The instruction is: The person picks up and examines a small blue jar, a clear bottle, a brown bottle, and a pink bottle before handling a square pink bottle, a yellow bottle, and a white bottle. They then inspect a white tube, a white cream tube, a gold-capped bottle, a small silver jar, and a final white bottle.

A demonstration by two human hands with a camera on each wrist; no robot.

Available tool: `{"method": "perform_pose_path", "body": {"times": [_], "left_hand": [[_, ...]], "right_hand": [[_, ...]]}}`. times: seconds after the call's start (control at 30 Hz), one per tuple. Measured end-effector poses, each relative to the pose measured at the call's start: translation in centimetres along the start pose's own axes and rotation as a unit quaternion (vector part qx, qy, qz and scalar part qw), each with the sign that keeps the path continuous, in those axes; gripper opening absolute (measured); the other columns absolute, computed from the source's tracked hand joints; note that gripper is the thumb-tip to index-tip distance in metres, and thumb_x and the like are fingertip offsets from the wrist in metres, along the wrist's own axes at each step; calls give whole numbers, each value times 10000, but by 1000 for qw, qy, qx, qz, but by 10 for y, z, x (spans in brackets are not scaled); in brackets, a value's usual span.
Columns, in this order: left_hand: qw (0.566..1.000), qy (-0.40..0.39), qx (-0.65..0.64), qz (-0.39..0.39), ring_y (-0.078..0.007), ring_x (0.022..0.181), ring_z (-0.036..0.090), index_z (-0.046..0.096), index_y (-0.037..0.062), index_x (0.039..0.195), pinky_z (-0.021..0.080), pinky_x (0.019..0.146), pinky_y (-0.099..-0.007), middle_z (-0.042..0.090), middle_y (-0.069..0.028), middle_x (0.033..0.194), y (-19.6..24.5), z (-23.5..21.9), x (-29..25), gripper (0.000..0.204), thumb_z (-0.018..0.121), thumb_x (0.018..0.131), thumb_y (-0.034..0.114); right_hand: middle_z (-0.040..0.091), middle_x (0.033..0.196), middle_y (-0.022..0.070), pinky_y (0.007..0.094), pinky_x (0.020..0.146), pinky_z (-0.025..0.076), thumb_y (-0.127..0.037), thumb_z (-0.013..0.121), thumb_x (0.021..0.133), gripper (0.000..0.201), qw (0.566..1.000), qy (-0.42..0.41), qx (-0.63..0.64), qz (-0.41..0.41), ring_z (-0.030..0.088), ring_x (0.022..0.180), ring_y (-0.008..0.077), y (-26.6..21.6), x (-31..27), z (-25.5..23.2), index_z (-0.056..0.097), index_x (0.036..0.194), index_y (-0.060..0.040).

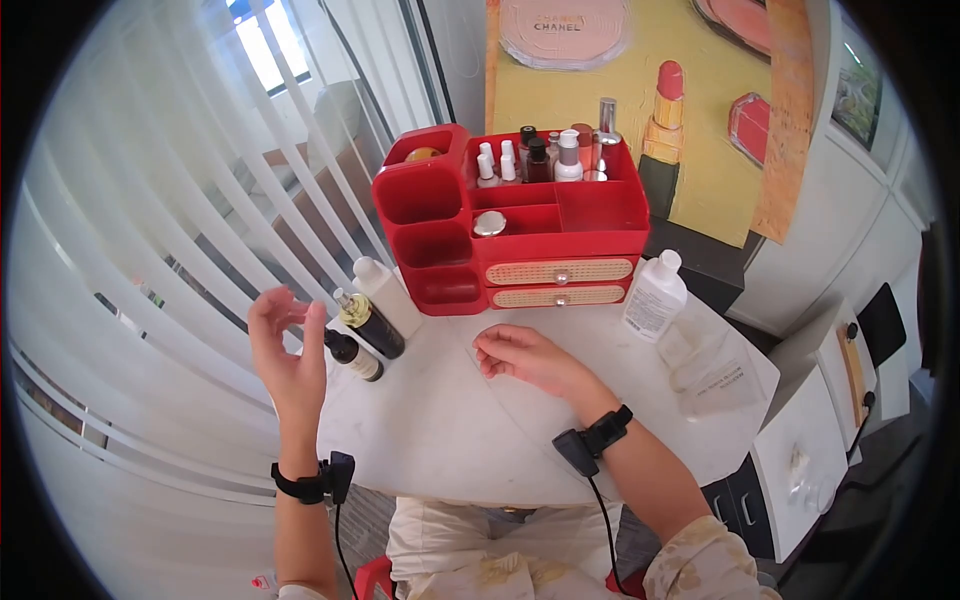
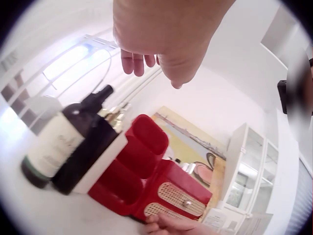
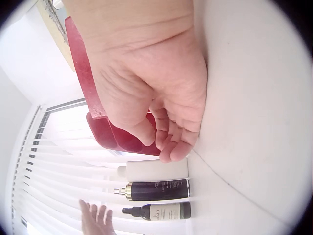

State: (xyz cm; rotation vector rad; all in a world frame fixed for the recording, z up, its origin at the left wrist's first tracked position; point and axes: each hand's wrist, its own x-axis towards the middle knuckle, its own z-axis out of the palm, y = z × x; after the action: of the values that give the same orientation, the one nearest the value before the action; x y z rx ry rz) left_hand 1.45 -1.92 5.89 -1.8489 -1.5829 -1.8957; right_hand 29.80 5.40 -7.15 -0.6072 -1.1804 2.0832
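My left hand (image 1: 287, 350) is raised at the left, its fingers loosely bent with nothing in them. Nearest to it stands a dark spray bottle with a pale label (image 3: 166, 211), beside a taller black pump bottle with a gold collar (image 3: 159, 190) and a white bottle (image 1: 388, 298). On the tabletop, in front of the drawers, my right hand (image 1: 535, 358) rests on its side with loosely curled fingers and holds nothing. Behind both hands is a red cosmetics organizer (image 1: 560, 243), with two woven-front drawers pushed in and several small bottles in its top compartments.
A white labelled bottle (image 1: 656, 297) stands right of the organizer, near a clear plastic pouch (image 1: 715, 380) lying flat. The white marble-look table (image 1: 440, 440) has a rounded edge. Vertical blinds (image 1: 190, 200) hang at the left, and a lipstick painting (image 1: 720, 200) leans behind.
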Motion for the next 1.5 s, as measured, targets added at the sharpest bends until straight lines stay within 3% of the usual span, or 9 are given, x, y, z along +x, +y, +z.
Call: {"method": "perform_pose_path", "body": {"times": [0.2,0.3,0.5,0.6,0.77,0.93,1.03,1.33,1.5], "left_hand": [[980,-167,-40,102,-133,869,632,585,25,1217,528,793,-293,644,-73,1059,68,74,41,357,763,913,81],[963,-252,-62,79,-132,885,642,609,18,1183,537,797,-294,656,-77,1062,87,121,65,347,784,905,132],[916,-300,-23,266,-250,936,692,649,29,1234,551,863,-359,669,-175,1139,99,226,110,483,747,929,391],[890,-309,-30,334,-306,1012,653,668,41,1237,516,909,-418,708,-151,983,106,276,123,479,741,917,389],[868,-379,68,313,-358,1072,653,658,70,1303,476,988,-460,733,-172,1071,111,331,133,618,583,961,580],[840,-458,164,242,-360,1151,669,580,146,1428,418,1087,-453,708,-186,1230,115,353,136,705,415,996,678],[831,-458,186,256,-379,1148,662,557,152,1456,475,1030,-455,678,-195,1299,115,353,137,693,380,1018,660],[711,-396,331,477,-277,1309,564,560,268,1443,417,1091,-468,618,-93,1392,115,356,143,463,323,1096,463],[759,-319,320,470,-339,1240,607,601,208,1379,476,1045,-459,674,-133,1274,126,339,149,459,383,1081,483]], "right_hand": [[629,1037,45,297,871,532,-231,595,1061,240,1000,-4,-4,-2,626,918,151,4,3,-4,609,1161,-14],[627,1035,45,298,870,531,-235,597,1060,241,1000,-3,-1,-5,625,919,149,5,2,-4,612,1157,-15],[630,1005,47,296,848,541,-257,615,1049,257,1000,1,-1,-9,638,894,146,7,5,-3,619,1133,-13],[631,982,47,296,831,551,-266,621,1045,267,1000,-5,3,-16,650,875,144,10,8,-6,618,1123,-11],[629,966,46,301,820,566,-272,621,1045,272,1000,-8,-6,-18,653,871,141,10,9,-5,615,1115,-8],[630,963,48,304,818,572,-268,618,1047,274,999,4,-30,-20,654,871,142,8,7,-2,615,1116,-4],[631,963,48,306,816,573,-267,616,1048,272,999,8,-37,-13,654,873,145,6,7,-2,616,1119,-4],[633,963,47,311,817,572,-263,615,1049,258,999,10,-38,-8,654,876,147,7,8,-2,618,1110,-12],[634,959,23,306,834,555,-246,586,1064,231,999,11,-43,-1,642,877,127,6,8,-1,629,1128,-28]]}}
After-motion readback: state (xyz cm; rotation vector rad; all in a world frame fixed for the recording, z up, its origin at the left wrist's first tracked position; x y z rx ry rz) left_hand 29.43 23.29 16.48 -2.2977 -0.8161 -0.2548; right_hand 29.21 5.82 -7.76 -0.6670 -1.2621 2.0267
